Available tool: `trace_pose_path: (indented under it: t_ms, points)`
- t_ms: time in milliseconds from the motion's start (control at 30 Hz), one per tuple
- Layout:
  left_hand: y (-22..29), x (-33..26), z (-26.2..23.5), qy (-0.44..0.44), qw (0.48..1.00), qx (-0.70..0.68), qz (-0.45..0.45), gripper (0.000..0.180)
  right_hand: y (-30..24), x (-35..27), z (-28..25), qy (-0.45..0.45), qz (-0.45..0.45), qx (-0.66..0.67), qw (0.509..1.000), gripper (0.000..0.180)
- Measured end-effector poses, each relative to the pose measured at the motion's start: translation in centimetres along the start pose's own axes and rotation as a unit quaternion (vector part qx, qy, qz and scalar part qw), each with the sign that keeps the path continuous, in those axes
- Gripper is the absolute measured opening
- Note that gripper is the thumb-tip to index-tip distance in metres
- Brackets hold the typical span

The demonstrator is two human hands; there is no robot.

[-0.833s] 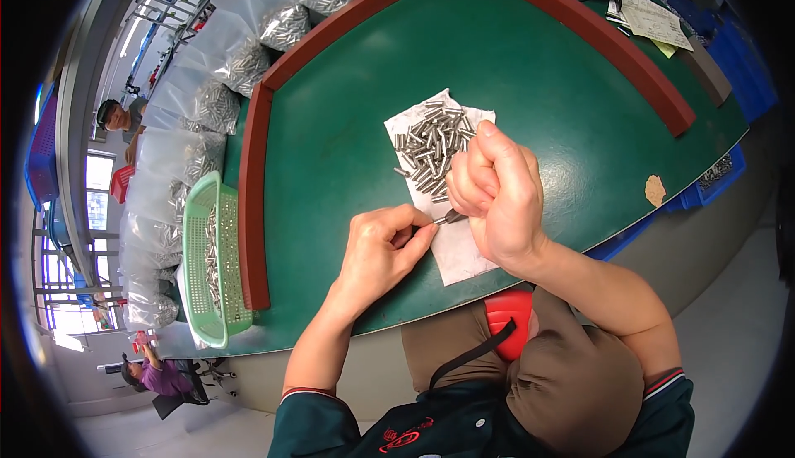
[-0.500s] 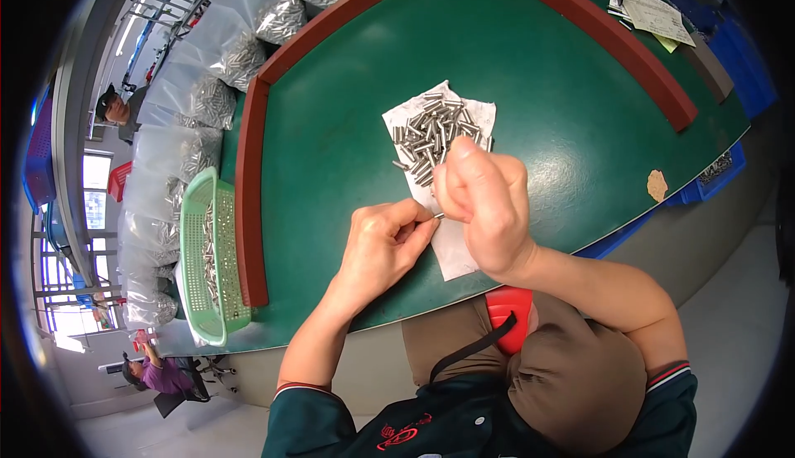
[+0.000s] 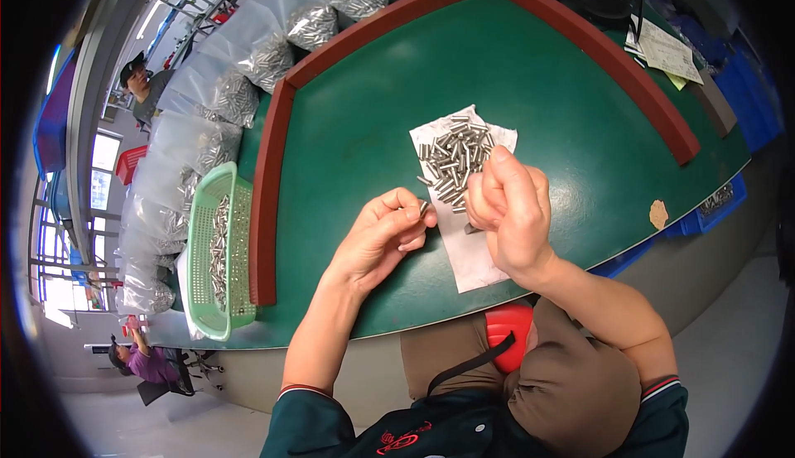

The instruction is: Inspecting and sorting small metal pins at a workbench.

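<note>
Head view, looking down on a green surface [image 3: 356, 118] edged by a raised reddish-brown border [image 3: 269, 193], where a person has both bare hands out in front. The left hand [image 3: 377, 238] has its grip clamped, thumb against fingers, on one short silvery metal pin [image 3: 424, 208], just left of a white sheet [image 3: 474, 267]. The right hand [image 3: 513, 218] is over the sheet's right side, fingers curled together in a closed grip on a dark object [image 3: 472, 229]; only its end shows below them. Loose metal pins [image 3: 451, 160] lie heaped on the upper part of the sheet, just beyond the right hand's fingers. To the left, outside the border, a light green perforated basket [image 3: 240, 243] holds more small metal pieces, and clear plastic bags [image 3: 269, 60] filled with metal parts stand in a row. Writing appears in two places: red stitched script [image 3: 402, 442] on the person's dark green shirt [image 3: 315, 421], too slanted to make out, and printed papers [image 3: 667, 54] beyond the border at upper right, their lines too small to read.
</note>
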State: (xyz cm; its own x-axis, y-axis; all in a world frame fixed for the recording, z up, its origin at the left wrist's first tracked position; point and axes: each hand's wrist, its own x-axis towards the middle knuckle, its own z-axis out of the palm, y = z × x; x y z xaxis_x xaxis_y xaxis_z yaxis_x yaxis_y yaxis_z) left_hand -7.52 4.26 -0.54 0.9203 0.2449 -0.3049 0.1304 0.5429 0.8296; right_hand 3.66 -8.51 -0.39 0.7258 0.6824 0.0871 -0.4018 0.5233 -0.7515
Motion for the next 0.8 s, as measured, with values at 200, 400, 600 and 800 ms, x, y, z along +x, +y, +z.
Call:
trace_pose_path:
  t_ms: [200,400,600,800]
  points:
    - [0.1,0.2,0.1,0.025,0.999,-0.035,0.001,0.01,0.0,0.1,-0.3,-0.006,0.005,0.006,1.0,0.044]
    - [0.4,0.5,0.0,0.012,0.999,-0.039,-0.008,0.016,-0.2,0.2,-0.6,-0.01,0.017,0.027,0.999,0.044]
    - [0.8,0.8,-1.4,0.075,0.993,0.043,0.074,0.017,-0.4,0.2,-0.5,-0.014,0.017,0.022,1.0,0.044]
    - [-0.4,1.9,0.6,0.176,0.722,0.61,0.276,0.016,-0.4,0.3,-0.2,0.005,0.02,0.003,1.0,0.045]
